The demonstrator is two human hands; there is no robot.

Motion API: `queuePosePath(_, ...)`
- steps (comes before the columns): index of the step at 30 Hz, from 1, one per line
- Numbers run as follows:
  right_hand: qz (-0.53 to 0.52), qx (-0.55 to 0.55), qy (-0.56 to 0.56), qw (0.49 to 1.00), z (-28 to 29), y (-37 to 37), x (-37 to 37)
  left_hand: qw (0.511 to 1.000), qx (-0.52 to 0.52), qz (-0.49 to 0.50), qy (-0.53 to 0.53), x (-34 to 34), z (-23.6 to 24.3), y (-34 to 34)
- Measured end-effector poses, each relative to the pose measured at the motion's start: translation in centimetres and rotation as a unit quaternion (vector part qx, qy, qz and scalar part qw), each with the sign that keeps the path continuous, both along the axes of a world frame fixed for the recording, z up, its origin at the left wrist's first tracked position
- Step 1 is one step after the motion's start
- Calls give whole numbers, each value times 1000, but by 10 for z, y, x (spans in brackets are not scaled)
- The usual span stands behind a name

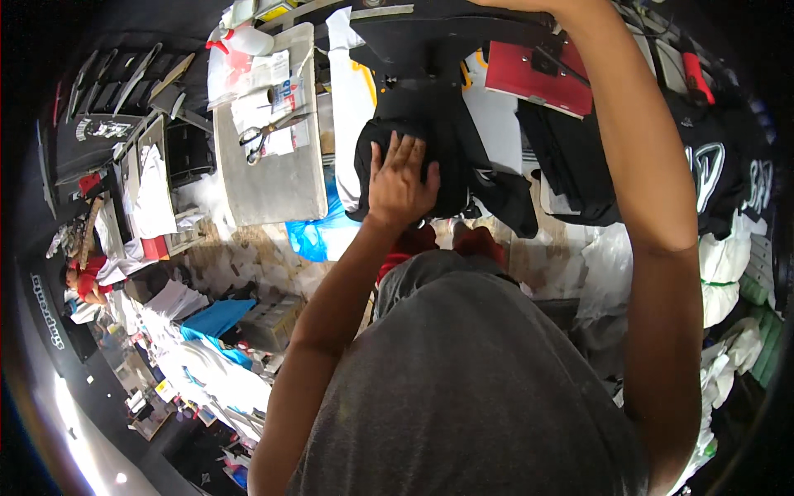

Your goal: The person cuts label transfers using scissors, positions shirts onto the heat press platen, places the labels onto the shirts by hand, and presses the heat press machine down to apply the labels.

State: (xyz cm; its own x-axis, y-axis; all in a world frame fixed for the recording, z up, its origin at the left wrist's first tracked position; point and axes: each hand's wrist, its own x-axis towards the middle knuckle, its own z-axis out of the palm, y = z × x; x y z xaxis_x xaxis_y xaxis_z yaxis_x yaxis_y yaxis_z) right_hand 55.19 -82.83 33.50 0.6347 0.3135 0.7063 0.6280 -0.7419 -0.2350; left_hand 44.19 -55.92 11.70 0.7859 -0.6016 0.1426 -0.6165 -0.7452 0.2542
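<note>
My left hand [403,183] lies flat with its fingers stretched out on a black garment [451,178], which is spread over a flat support in front of me. My right arm reaches far forward along the right side. Only the lower edge of my right hand [529,3] shows at the top of the picture, and its fingers are cut off. Below that hand, a dark machine arm [422,41] runs above the garment. White cloth [357,107] with yellow marks lies to the left of the black garment.
On the left, a grey board [273,194] carries scissors [263,139], papers and a spray bottle [248,40]. A red panel [529,78] with a black clamp sits at right, near black shirts [715,165]. A blue plastic bag [308,238] hangs low. Another person [85,281] is far left.
</note>
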Motion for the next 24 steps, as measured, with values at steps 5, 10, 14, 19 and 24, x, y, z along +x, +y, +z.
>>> queuePosePath(5, -89, -11, -9, 996, 3, -2, -23, 994, -70, -56, 59, -23, 5, 54)
queuePosePath(10, -136, 120, -99, 978, -30, 41, -102, 969, -122, 214, 9, 59, -4, 185)
queuePosePath(14, -140, 250, 169, 943, -137, 76, -132, 946, -113, 304, 9, 65, 12, 239)
queuePosePath(19, -191, 206, 277, 919, -219, 114, -114, 946, -125, 297, 41, 3, -34, 289)
queuePosePath(24, -276, 81, 247, 925, -242, 123, -97, 928, -103, 323, 154, -76, -85, 328)
